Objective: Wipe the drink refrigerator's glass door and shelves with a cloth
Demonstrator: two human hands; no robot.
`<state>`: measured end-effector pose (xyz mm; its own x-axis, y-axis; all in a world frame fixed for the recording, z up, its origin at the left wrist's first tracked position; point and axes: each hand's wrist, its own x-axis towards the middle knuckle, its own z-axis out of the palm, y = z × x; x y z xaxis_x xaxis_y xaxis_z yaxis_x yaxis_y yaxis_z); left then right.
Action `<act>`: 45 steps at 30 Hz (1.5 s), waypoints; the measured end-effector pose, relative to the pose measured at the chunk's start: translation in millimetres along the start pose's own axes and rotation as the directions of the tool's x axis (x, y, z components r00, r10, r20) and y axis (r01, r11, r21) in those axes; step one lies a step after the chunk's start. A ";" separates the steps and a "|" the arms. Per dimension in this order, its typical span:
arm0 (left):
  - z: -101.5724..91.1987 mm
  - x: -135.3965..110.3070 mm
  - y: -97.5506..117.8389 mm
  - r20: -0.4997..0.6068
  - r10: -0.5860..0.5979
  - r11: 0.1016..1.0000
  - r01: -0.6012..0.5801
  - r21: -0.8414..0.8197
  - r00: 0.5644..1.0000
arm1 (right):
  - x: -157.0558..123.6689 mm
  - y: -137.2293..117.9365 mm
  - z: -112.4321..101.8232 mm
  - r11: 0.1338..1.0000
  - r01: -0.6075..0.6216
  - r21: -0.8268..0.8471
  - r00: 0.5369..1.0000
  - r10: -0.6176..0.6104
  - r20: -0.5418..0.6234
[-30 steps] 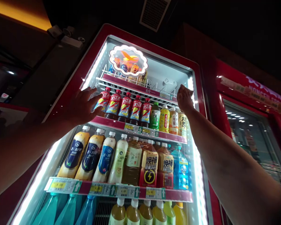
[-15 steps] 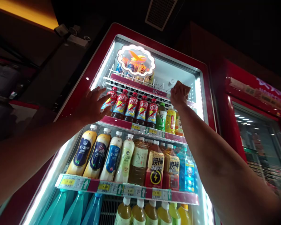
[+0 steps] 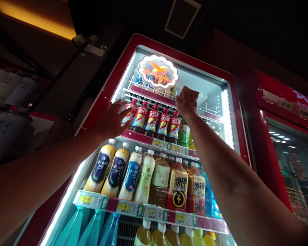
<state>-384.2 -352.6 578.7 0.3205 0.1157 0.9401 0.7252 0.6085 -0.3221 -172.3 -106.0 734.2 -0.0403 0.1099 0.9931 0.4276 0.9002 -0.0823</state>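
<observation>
My right hand [image 3: 187,104] is closed around a folded brown cloth [image 3: 191,92], held up against the glass door [image 3: 207,95] of a lit drinks fridge. It covers part of the second shelf from the top. Over the door's left side, my left hand [image 3: 115,118] has its fingers spread and holds nothing; whether the palm presses on the glass I cannot tell. Behind the glass, close to those fingers, stand several red-capped bottles [image 3: 152,121]. A glowing scalloped sign [image 3: 158,71] shows at the top of the door.
A red frame [image 3: 105,85] surrounds the fridge door. Lower shelves hold more bottles [image 3: 128,174] behind price strips [image 3: 151,213]. To the right stands a second red fridge [image 3: 274,102]. Grey goods [image 3: 10,119] are at the left, and a vent [image 3: 182,17] is overhead.
My right hand has moved left across the door with the cloth, towards the glowing sign. The left hand stays near the door's left side. The whole view has shifted slightly.
</observation>
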 end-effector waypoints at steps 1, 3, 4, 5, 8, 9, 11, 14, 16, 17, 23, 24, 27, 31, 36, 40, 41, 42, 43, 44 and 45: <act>0.3 -0.4 -0.3 -0.010 0.005 1.000 -0.005 -0.010 1.000 | -3.1 -3.7 1.2 0.997 0.080 -0.003 0.997 -0.080 0.013; 0.7 -1.1 -0.6 -0.033 0.014 0.999 -0.015 -0.035 0.999 | -6.9 -4.6 0.4 0.985 0.173 -0.003 0.984 -0.173 0.033; 0.7 -1.4 -0.6 -0.040 0.015 0.999 -0.017 -0.045 0.999 | -6.7 -3.6 -1.2 0.987 0.159 0.002 0.987 -0.159 0.035; 0.5 -1.5 -0.5 -0.040 0.015 0.998 -0.017 -0.054 0.999 | -5.0 -3.3 -2.7 0.994 0.113 0.007 0.993 -0.114 0.031; -1.0 -1.1 -0.1 -0.023 0.011 0.998 -0.013 -0.062 1.000 | 4.1 -15.6 -2.3 0.996 -0.085 0.035 0.996 0.085 -0.002; -1.6 -0.9 -0.1 -0.018 0.011 0.998 -0.012 -0.064 1.000 | 6.0 -24.2 0.1 0.993 -0.109 0.046 0.994 0.109 -0.004; -2.7 -0.7 -0.4 -0.011 0.012 0.997 -0.012 -0.074 1.000 | 5.6 -42.8 6.9 0.996 -0.058 0.068 0.998 0.057 0.013; -3.0 -1.4 -1.7 0.009 0.011 0.996 -0.010 -0.091 1.000 | -0.3 -57.9 13.6 0.985 0.150 0.089 0.987 -0.155 0.050; -2.5 -2.3 -2.4 0.027 0.012 0.995 -0.009 -0.096 1.000 | -0.3 -57.2 12.9 0.978 0.195 0.080 0.978 -0.200 0.053; -2.1 -2.8 -2.6 0.033 0.013 0.995 -0.009 -0.097 0.999 | 2.0 -56.2 11.8 0.984 0.164 0.068 0.985 -0.167 0.045; -3.2 -3.5 -1.1 0.070 0.003 0.996 0.004 -0.093 0.998 | 15.2 -90.6 19.8 0.999 0.001 0.039 1.000 -0.002 0.006; -4.4 -3.5 -0.6 0.086 -0.002 0.996 0.010 -0.088 0.996 | 12.9 -99.1 23.4 0.997 0.066 0.041 0.998 -0.067 0.013; -9.4 -4.3 1.3 0.138 -0.018 0.996 0.030 -0.082 0.990 | 3.5 -109.8 29.6 0.970 0.240 0.046 0.970 -0.241 0.024; -15.1 -5.7 5.6 0.208 -0.039 0.996 0.056 -0.075 0.977 | 6.9 -103.9 24.5 0.989 0.116 0.095 0.993 -0.115 -0.011; -19.5 -7.1 10.3 0.258 -0.059 0.996 0.073 -0.044 0.964 | 9.8 -140.9 26.8 0.999 0.024 0.038 1.000 -0.024 0.016; -27.9 -6.2 13.3 0.314 -0.065 0.997 0.075 -0.020 0.947 | -2.4 -161.5 35.3 0.934 0.357 0.005 0.932 -0.356 0.071; -31.1 -5.3 14.3 0.328 -0.067 0.997 0.075 -0.013 0.942 | -2.1 -159.9 35.9 0.916 0.400 0.025 0.913 -0.401 0.075; -34.6 -4.2 15.3 0.344 -0.067 0.997 0.072 -0.002 0.937 | 0.1 -157.1 35.9 0.913 0.405 0.055 0.910 -0.408 0.069; -38.2 -3.0 16.3 0.362 -0.063 0.998 0.064 0.009 0.930 | 3.9 -154.7 35.7 0.924 0.373 0.087 0.924 -0.378 0.059; -41.8 -2.0 17.0 0.383 -0.059 0.998 0.056 0.020 0.922 | 8.4 -153.9 35.5 0.943 0.313 0.111 0.946 -0.320 0.047; -45.2 -1.2 17.5 0.403 -0.058 0.998 0.049 0.031 0.913 | 12.5 -155.8 35.7 0.963 0.240 0.123 0.969 -0.245 0.032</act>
<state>-344.3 -377.6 566.9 0.0055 0.3870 0.9221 0.7206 0.6378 -0.2720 -271.6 -229.8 756.5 -0.1724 -0.1009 0.9798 0.2910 0.9451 0.1486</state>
